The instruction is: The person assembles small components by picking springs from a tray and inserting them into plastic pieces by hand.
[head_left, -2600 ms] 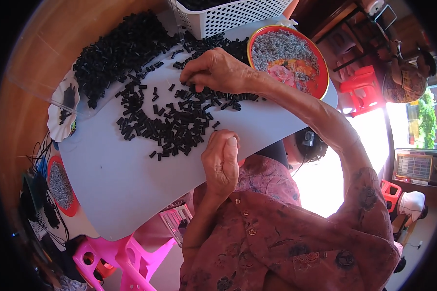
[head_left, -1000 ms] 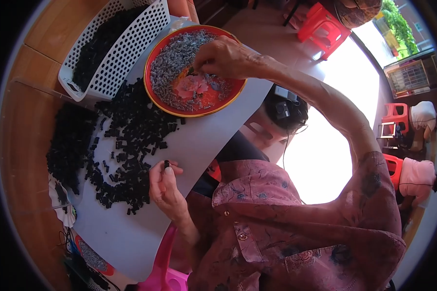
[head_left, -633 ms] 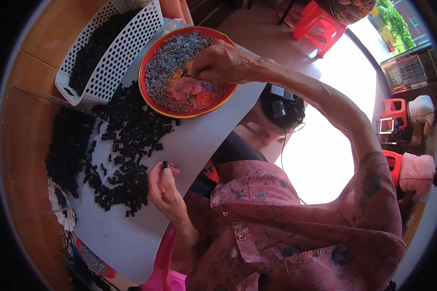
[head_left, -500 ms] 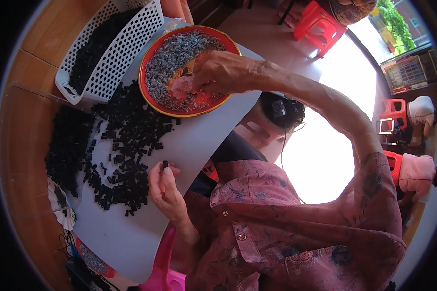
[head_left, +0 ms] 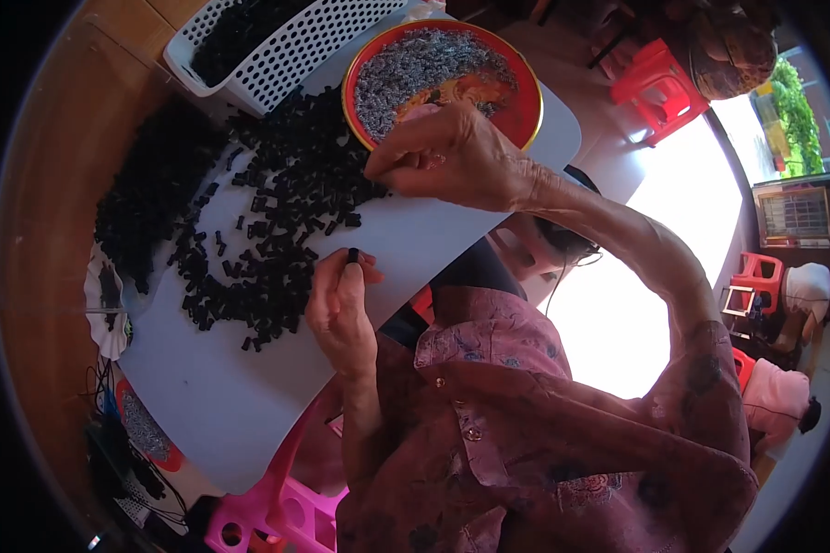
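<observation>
Near the front edge of the table, my left hand (head_left: 343,309) pinches a small black cylindrical piece (head_left: 353,255) between thumb and fingers, its end pointing up. My right hand (head_left: 452,157) is held over the near rim of a round red tray (head_left: 531,115). Its fingers are pressed together, and whatever they hold is hidden or too small to see. Small silvery metal parts (head_left: 424,69) cover much of the tray, leaving a patterned patch of its bottom bare. Loose black pieces (head_left: 286,207) like the one in my left hand lie spread left of both hands.
A white perforated basket (head_left: 290,60) holding black pieces stands at the far left. A dense black heap (head_left: 152,194) lies along the table's left side. Below the table is a pink stool (head_left: 295,516). Red stools (head_left: 659,92) and other people (head_left: 775,396) are at the right.
My right hand has lifted out of the tray's parts and come back over its near rim. My left hand still holds the black piece. The whole view has shifted.
</observation>
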The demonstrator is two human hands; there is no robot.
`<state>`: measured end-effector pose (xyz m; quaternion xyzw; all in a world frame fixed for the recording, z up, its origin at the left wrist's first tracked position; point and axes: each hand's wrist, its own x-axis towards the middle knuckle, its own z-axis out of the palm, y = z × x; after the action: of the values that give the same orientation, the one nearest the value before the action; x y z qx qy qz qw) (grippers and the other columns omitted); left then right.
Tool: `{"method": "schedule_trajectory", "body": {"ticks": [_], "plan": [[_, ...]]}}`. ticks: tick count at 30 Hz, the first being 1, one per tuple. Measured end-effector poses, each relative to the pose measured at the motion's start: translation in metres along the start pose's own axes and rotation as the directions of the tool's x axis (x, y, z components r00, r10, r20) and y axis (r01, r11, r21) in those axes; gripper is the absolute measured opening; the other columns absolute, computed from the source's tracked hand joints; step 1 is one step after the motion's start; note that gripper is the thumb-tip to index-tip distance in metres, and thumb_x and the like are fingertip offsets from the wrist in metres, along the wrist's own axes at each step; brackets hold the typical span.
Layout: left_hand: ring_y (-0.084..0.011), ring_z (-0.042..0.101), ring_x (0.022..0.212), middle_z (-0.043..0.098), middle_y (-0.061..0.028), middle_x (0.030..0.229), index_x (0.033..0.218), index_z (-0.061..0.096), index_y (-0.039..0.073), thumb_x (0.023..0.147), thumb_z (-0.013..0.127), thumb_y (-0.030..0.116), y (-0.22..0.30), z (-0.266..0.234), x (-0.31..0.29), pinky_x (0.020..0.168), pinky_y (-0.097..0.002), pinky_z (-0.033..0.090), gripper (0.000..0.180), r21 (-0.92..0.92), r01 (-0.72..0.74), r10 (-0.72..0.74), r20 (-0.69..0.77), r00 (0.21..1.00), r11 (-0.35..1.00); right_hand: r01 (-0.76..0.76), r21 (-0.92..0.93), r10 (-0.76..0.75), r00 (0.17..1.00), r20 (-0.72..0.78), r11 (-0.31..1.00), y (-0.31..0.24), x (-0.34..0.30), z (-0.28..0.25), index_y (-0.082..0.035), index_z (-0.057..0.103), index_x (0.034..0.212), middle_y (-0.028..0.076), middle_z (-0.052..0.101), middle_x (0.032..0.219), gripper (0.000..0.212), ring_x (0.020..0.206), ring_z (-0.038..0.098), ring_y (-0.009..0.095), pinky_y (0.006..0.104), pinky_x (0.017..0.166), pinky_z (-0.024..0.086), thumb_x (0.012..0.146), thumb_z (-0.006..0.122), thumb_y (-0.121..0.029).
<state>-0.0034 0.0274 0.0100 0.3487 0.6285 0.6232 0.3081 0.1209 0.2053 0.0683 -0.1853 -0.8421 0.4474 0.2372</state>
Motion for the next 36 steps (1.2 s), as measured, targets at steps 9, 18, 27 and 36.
{"method": "schedule_trajectory", "body": {"ticks": [9,18,27,36], "plan": [[-0.0122,0.053,0.074,0.058,-0.0054,0.077,0.097,0.058,-0.004,0.091,0.051,0.020,0.007,0.000,-0.001,0.072,-0.0242,0.042,0.026,-0.148,0.088,-0.103,-0.093,0.990,0.985,-0.201,0.640,0.198,0.977,0.077,0.742,-0.001,-0.011,0.073,0.002,0.065,0.090,0.002,0.064,0.085,0.008,0.080,0.060,0.006,0.0210,0.072,0.051,0.085,0.066,-0.004],[-0.0099,0.053,0.071,0.059,-0.0036,0.077,0.097,0.059,-0.002,0.093,0.050,0.017,0.006,-0.010,-0.007,0.069,-0.0222,0.040,0.022,-0.208,0.057,-0.079,-0.096,0.992,0.976,-0.047,0.450,0.033,0.999,0.038,0.892,-0.004,-0.007,0.084,0.001,0.066,0.087,0.005,0.063,0.084,0.012,0.076,0.058,0.007,0.0235,0.066,0.048,0.086,0.066,-0.011],[-0.0098,0.056,0.075,0.061,-0.0054,0.083,0.100,0.058,-0.004,0.094,0.051,0.012,-0.006,-0.031,-0.021,0.072,-0.0236,0.044,0.018,-0.260,0.014,-0.045,-0.115,0.992,0.966,0.087,0.051,-0.092,0.990,0.109,0.995,-0.021,0.066,0.099,-0.001,0.066,0.092,0.008,0.067,0.084,0.013,0.073,0.064,0.012,0.0254,0.064,0.051,0.081,0.064,-0.005],[-0.0093,0.057,0.073,0.060,-0.0052,0.080,0.099,0.057,-0.005,0.092,0.052,0.008,0.000,-0.032,-0.023,0.068,-0.0229,0.046,0.015,-0.313,0.059,-0.091,-0.089,0.992,0.948,0.597,-0.205,-0.455,0.754,0.473,0.776,-0.021,0.132,0.155,-0.001,0.065,0.090,0.012,0.061,0.089,0.016,0.081,0.061,0.031,0.0375,0.070,0.051,0.074,0.061,-0.002]]}}
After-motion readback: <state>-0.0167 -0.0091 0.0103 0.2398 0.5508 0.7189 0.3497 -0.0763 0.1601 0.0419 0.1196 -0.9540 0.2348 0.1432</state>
